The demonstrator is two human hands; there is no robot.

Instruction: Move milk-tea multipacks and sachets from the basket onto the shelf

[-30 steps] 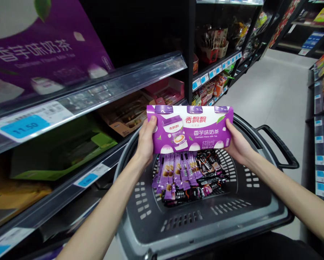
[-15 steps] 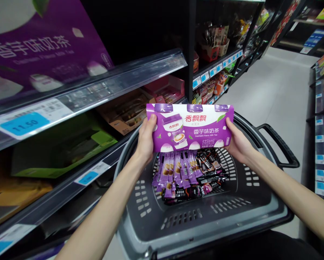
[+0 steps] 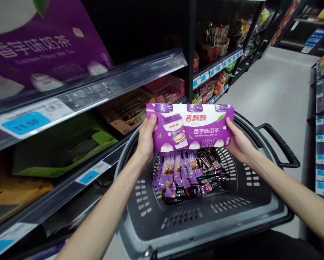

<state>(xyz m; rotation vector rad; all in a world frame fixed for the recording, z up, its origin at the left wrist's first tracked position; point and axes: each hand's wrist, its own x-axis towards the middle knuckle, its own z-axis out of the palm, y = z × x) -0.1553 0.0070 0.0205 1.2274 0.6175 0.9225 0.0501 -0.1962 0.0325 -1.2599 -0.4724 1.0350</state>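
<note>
A purple and white milk tea multipack (image 3: 189, 128) is held level between my two hands, above a grey shopping basket (image 3: 205, 225). My left hand (image 3: 146, 139) grips its left end, thumb on the front face. At the right end my right hand (image 3: 238, 141) grips it the same way. Round purple lids show through cut-outs along the pack's top edge. On the basket floor, just below the pack, lie several slim purple snack packets (image 3: 176, 169) and several black packets (image 3: 210, 162); the pack hides what lies farther back.
To the left, a shelf edge (image 3: 97, 94) with price tags runs close by my left arm, a large purple box (image 3: 51, 47) on it. The basket's black handle (image 3: 282, 144) juts out at right. Beyond it stretches a pale aisle floor (image 3: 267, 79), with stocked shelves (image 3: 321, 144) opposite.
</note>
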